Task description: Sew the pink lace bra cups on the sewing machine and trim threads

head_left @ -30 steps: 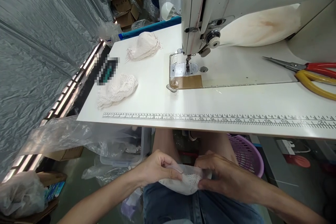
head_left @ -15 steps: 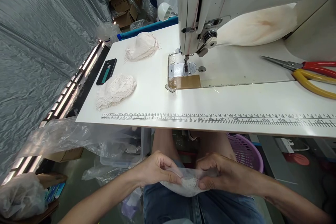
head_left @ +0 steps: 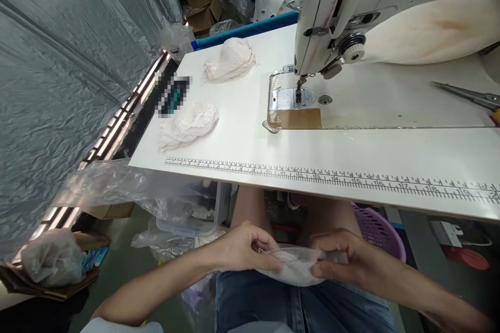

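The ruler-marked white surface (head_left: 242,138) carries a sewing machine (head_left: 318,21); silvery sheeting (head_left: 78,36) hangs to the left. Below the front edge, forearms (head_left: 164,280) angled inward, the left hand (head_left: 246,250) and right hand (head_left: 347,260) pinch opposite sides of a sheer white fabric piece (head_left: 296,269) over the lap (head_left: 269,302).

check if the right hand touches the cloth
Touching. The head view shows the right hand with its thumb pressed over the right end of the cloth, which shows between thumb and fingers.
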### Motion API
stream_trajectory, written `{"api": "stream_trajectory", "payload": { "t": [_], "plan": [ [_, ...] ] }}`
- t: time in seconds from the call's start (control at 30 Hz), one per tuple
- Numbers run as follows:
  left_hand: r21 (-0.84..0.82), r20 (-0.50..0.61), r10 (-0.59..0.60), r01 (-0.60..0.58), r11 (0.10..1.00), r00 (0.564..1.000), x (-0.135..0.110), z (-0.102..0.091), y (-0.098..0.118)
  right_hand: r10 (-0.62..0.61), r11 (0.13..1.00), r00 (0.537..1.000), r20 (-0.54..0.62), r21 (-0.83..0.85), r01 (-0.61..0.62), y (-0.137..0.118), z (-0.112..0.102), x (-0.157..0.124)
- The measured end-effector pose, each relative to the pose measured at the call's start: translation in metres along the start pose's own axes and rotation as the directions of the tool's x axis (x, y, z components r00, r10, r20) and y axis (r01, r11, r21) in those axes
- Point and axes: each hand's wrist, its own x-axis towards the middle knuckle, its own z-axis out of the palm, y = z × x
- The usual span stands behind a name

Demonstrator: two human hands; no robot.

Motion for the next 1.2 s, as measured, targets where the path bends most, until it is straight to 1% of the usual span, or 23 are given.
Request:
{"api": "stream_trajectory", "payload": {
  "t": [0.17, 0.3, 0.4, 0.5, 0.63, 0.77, 0.83, 0.97, 1.03, 1.2],
  "plan": [
    [0.030, -0.008, -0.023, 0.023, 0.999, 1.000, 0.001, 0.003, -0.001, 0.013, 1.000, 1.000, -0.017, 0.012, -0.012, -0.008, 0.009, 0.007],
    [0.048, -0.020, -0.008, 0.009, 0.999, 1.000, 0.000, 0.002, 0.000, 0.040, 0.996, 0.999, -0.014, 0.075, -0.039, -0.012, 0.012, 0.010],
    [0.038, -0.035, -0.015, 0.017, 0.999, 0.999, -0.002, 0.002, -0.002, 0.067, 0.992, 0.998, -0.012, 0.105, -0.065, -0.009, 0.013, 0.009],
    [-0.013, -0.053, -0.018, 0.017, 1.000, 0.998, -0.003, 0.004, -0.005, 0.058, 0.993, 0.997, -0.051, 0.102, -0.053, -0.007, 0.015, 0.009],
    [-0.081, -0.101, 0.026, -0.034, 0.996, 0.995, -0.007, 0.006, -0.008, 0.052, 0.991, 0.994, -0.096, 0.127, -0.040, -0.007, 0.016, 0.009],
    [-0.038, -0.165, 0.066, -0.073, 0.997, 0.984, -0.008, 0.007, -0.013, 0.068, 0.992, 0.993, -0.095, 0.115, -0.057, -0.006, 0.013, 0.007],
    [-0.059, -0.180, 0.079, -0.091, 0.994, 0.980, -0.006, 0.009, -0.014, 0.067, 0.991, 0.993, -0.101, 0.121, -0.054, -0.005, 0.013, 0.005],
    [-0.186, -0.175, 0.046, -0.079, 0.979, 0.984, -0.001, 0.010, -0.017, 0.067, 0.988, 0.991, -0.116, 0.145, -0.049, -0.003, 0.013, 0.005],
    [-0.211, -0.177, 0.039, -0.077, 0.974, 0.983, 0.000, 0.011, -0.017, 0.068, 0.988, 0.990, -0.122, 0.145, -0.049, -0.004, 0.013, 0.005],
    [-0.149, -0.159, 0.061, -0.085, 0.985, 0.985, 0.000, 0.014, -0.015, 0.080, 0.985, 0.989, -0.124, 0.159, -0.060, -0.007, 0.013, 0.005]
  ]
}}
